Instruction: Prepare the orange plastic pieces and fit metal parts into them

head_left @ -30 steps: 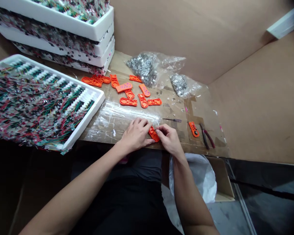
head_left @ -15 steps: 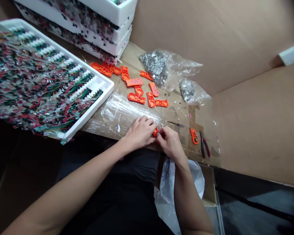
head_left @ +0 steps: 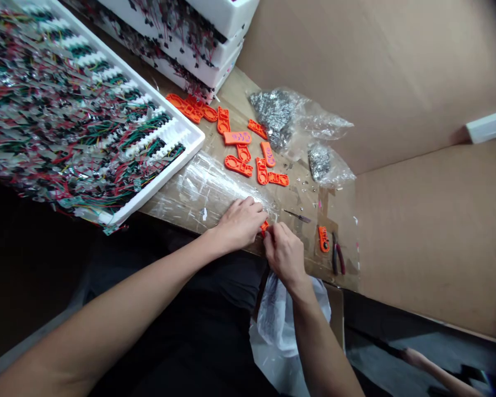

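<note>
My left hand (head_left: 240,224) and my right hand (head_left: 284,255) meet at the near edge of the cardboard work surface (head_left: 215,193). Both have their fingers closed on a small orange plastic piece (head_left: 264,226), of which only a sliver shows between them. Several more orange plastic pieces (head_left: 248,149) lie scattered farther back on the surface. One single orange piece (head_left: 323,239) lies to the right of my hands, beside red-handled pliers (head_left: 337,253). A thin small screwdriver (head_left: 297,216) lies just beyond my right hand.
A white foam tray (head_left: 165,165) full of coloured wires and small parts sits at left, with stacked trays (head_left: 215,60) behind it. Two clear bags of metal parts (head_left: 276,113) lie at the back. Cardboard walls (head_left: 397,82) enclose the back and right. A white plastic bag (head_left: 281,320) hangs below the edge.
The view has swung, shifting everything left and up. My hands have closed tighter together over the orange piece, hiding most of it.
</note>
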Demonstrator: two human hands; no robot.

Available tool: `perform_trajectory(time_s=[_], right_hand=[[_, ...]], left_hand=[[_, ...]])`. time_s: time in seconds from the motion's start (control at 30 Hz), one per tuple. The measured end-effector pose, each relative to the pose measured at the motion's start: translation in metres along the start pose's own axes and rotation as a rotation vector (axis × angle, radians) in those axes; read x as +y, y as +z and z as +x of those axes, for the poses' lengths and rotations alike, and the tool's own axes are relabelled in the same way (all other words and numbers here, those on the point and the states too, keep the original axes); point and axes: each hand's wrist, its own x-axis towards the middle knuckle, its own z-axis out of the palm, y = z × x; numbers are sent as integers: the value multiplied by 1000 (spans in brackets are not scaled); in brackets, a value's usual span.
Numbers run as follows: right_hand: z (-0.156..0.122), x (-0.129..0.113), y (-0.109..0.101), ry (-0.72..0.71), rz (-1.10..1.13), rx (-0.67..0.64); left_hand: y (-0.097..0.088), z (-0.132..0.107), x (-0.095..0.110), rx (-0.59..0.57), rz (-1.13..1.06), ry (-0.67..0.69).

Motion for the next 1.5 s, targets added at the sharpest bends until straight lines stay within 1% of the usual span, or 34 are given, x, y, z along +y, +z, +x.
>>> perform_trajectory(time_s=[0.17, 0.27, 0.33, 0.4, 0.47, 0.53, 0.6, 0.77, 0.9, 1.0, 1.07, 1.13, 1.17, 1.2, 1.23, 1.27, 1.3, 1.33, 1.37, 1.43, 1.5], right_hand=[[-5, -4, 7, 7, -49, 33], [-5, -2, 10, -6, -42, 36], [-5, 2, 10, -4, 47, 34], [-4, 7, 8, 17, 215, 14], [-3, 12, 5, 67, 388, -9], [-2, 16, 2, 124, 475, -15], [-1, 16, 0, 134, 461, -19], [3, 12, 1, 7, 236, -57], [3, 8, 5, -32, 123, -57], [2, 3, 5, -33, 122, -58], [2, 4, 3, -24, 191, -66], [6, 15, -2, -8, 343, -108], [9, 27, -5, 18, 432, -110], [13, 41, -8, 63, 508, -78], [18, 59, -11, 124, 566, -18], [24, 79, -13, 215, 564, 120], [30, 100, -14, 293, 512, 255], [36, 120, -14, 356, 451, 340], [42, 138, -13, 383, 390, 340], [50, 165, -8, 377, 303, 249], [55, 177, -3, 331, 216, 139]], left_hand=[[2, 3, 0, -10, 12, -6], [3, 3, -1, -11, 16, -10], [3, 4, -1, -16, 21, -15], [2, 3, -1, -19, 21, -15], [2, 2, -1, -13, 17, -14], [2, 1, -1, -2, 12, -12], [3, 0, -1, 9, 8, -11], [2, 1, -1, 0, 5, -15], [-1, 2, 1, -27, -8, -19], [-2, 2, 1, -45, -17, -23], [-1, 3, 0, -52, -17, -26], [0, 3, -2, -53, -16, -24], [1, 4, -3, -53, -18, -22], [1, 4, -4, -52, -20, -20], [2, 4, -5, -52, -23, -16], [2, 4, -5, -53, -26, -13], [2, 4, -6, -56, -28, -8], [2, 4, -6, -56, -28, -6], [2, 4, -6, -58, -28, -4], [2, 3, -6, -60, -27, -4], [1, 3, -6, -62, -27, -6]])
